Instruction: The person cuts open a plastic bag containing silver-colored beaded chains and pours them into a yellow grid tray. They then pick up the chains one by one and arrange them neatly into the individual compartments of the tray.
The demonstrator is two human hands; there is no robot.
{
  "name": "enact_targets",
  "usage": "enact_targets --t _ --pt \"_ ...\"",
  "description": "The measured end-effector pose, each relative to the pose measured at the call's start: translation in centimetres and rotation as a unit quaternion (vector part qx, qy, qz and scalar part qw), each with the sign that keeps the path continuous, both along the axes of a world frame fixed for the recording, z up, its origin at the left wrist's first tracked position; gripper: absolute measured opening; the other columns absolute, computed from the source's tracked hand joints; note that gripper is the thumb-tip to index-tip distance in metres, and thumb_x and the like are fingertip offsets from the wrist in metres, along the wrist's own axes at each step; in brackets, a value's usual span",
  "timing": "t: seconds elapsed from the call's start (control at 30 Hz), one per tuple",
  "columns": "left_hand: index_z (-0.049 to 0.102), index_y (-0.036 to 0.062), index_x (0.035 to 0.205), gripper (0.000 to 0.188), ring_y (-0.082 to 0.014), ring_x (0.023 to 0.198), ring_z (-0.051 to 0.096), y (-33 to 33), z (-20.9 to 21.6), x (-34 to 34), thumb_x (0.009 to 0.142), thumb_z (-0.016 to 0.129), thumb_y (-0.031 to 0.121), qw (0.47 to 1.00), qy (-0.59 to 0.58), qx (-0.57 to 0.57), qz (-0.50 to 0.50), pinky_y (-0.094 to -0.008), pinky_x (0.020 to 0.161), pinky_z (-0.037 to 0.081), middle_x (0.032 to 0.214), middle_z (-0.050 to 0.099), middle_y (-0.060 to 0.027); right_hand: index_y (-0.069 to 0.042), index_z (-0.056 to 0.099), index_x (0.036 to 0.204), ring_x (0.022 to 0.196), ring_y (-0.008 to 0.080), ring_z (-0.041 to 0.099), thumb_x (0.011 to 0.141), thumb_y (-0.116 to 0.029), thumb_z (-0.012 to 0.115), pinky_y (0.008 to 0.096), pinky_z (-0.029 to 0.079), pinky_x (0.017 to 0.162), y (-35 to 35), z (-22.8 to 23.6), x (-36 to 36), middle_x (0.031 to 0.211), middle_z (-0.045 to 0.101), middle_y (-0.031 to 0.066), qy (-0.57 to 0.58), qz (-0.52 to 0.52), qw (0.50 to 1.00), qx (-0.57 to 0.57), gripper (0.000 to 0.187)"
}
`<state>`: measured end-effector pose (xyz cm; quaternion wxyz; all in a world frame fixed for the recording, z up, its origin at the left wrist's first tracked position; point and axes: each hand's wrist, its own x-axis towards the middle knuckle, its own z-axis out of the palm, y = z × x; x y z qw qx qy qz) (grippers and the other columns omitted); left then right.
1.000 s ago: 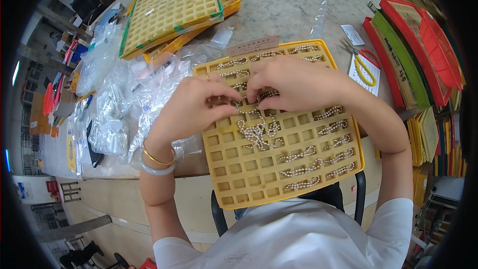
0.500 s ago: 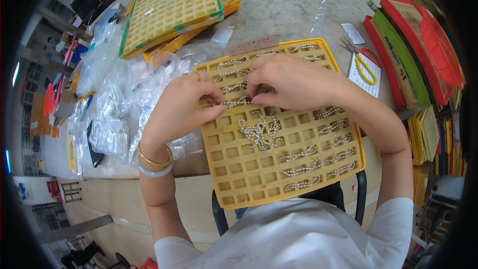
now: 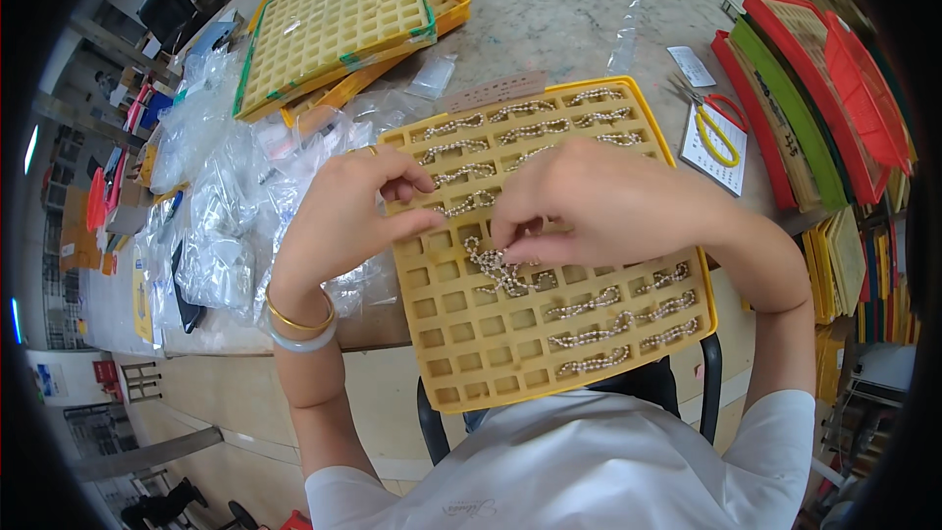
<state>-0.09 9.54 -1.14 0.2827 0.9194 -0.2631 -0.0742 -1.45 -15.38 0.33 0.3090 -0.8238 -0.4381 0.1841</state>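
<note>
A yellow tray with a grid of small square pockets rests partly over the table edge in front of me. Silvery beaded chains lie in short rows across its pockets, at the far side and the near right. In the middle is a loose tangled heap of beaded chain. My right hand reaches over the tray, its thumb and forefinger pinched on chain at the heap's upper edge. On the tray's left side my left hand is open, thumb and fingers apart, beside the end of a laid chain.
Clear plastic bags cover the table on the left. Stacked yellow trays stand at the back left. At the right, yellow-and-red-handled scissors lie on a paper, next to upright red and green trays.
My right hand has moved from the laid chain toward me, down to the tangled heap. My left hand's fingers have spread and let go of the laid chain.
</note>
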Motion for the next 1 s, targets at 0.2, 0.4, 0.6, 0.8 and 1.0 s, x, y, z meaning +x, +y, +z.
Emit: enact_targets --t 0.2,0.4,0.6,0.8,1.0 --pt "0.060 -0.0016 0.113 0.036 -0.0130 0.092 0.063 -0.8 -0.3 -0.8 0.080 0.074 0.004 0.918 0.230 -0.313 -0.082 -0.0274 0.083 0.052 0.103 0.064 -0.0045 0.002 0.062 0.084 0.070 0.0245 0.068 0.086 -0.012 0.064 0.0332 0.053 0.067 1.8 0.7 0.5 0.074 0.068 0.0132 0.037 -0.077 0.969 0.234 0.014" --pt "0.053 -0.0054 0.123 0.042 -0.0126 0.097 0.064 -0.2 -0.8 -0.1 0.085 0.071 0.001 0.845 0.379 -0.336 -0.172 -0.0274 0.086 0.053 0.108 0.064 -0.0087 0.003 0.064 0.084 0.065 0.0237 0.067 0.085 -0.014 0.065 0.0324 0.052 0.066 2.4 1.5 0.8 0.072 0.069 0.0119 0.089 -0.102 0.966 0.221 0.017" --pt "0.061 -0.0072 0.112 0.032 -0.0136 0.077 0.068 -0.4 -0.2 0.0 0.084 0.072 0.004 0.865 0.393 -0.298 -0.093 -0.0252 0.072 0.056 0.087 0.070 -0.0093 0.002 0.069 0.085 0.063 0.0274 0.064 0.084 -0.017 0.067 0.0361 0.050 0.065 1.0 1.2 0.4 0.072 0.068 0.0142 0.029 -0.104 0.988 0.114 0.019" --pt "0.070 -0.0026 0.098 0.014 -0.0095 0.071 0.066 -0.4 0.8 -2.3 0.088 0.070 0.006 0.928 0.311 -0.205 0.018 -0.0215 0.065 0.054 0.078 0.070 -0.0060 -0.002 0.066 0.096 0.068 0.0154 0.064 0.083 -0.009 0.071 0.0284 0.053 0.062 0.3 0.4 -0.9 0.076 0.066 0.0091 0.029 -0.084 0.993 0.080 0.016" --pt "0.073 0.0008 0.096 0.020 -0.0147 0.066 0.064 0.2 -0.1 -7.4 0.077 0.072 -0.005 0.993 0.049 -0.109 0.000 -0.0262 0.061 0.051 0.078 0.070 -0.0096 -0.001 0.063 0.092 0.070 0.0208 0.067 0.082 -0.006 0.068 0.0318 0.053 0.064 0.8 -0.8 -2.3 0.077 0.067 0.0107 0.053 -0.035 0.997 0.048 0.012"
